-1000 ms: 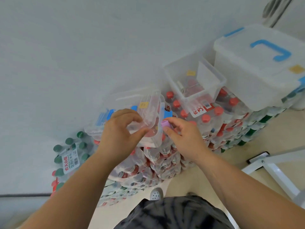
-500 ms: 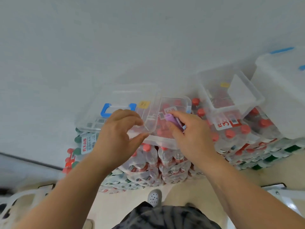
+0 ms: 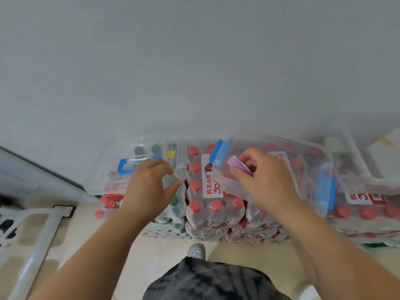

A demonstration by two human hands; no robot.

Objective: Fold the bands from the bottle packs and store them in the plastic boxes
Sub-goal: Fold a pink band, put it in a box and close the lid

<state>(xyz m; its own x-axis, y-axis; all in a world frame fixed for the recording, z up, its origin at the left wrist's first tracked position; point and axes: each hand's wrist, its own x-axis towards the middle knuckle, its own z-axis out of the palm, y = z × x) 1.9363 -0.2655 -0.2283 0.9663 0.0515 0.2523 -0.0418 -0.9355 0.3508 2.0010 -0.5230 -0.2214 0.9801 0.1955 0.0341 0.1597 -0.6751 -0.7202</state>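
Note:
My right hand (image 3: 267, 184) pinches a folded purple band (image 3: 237, 166) and holds it over the near left corner of an open clear plastic box (image 3: 303, 151) with blue latches. The box stands on shrink-wrapped packs of red-capped bottles (image 3: 214, 207). Left of the box, its clear lid (image 3: 121, 152) with a blue handle lies on the packs. My left hand (image 3: 148, 188) is at the lid's right edge, fingers curled over it and thumb below.
A second open clear box (image 3: 365, 167) stands on the packs at the right edge. The packs are stacked against a pale wall. A white frame (image 3: 41, 239) lies on the floor at lower left, and a white shoe (image 3: 195, 251) shows below the packs.
The lid has swung off the box and down to the left onto the packs. My right hand has carried the purple band over the box opening. The view has shifted left.

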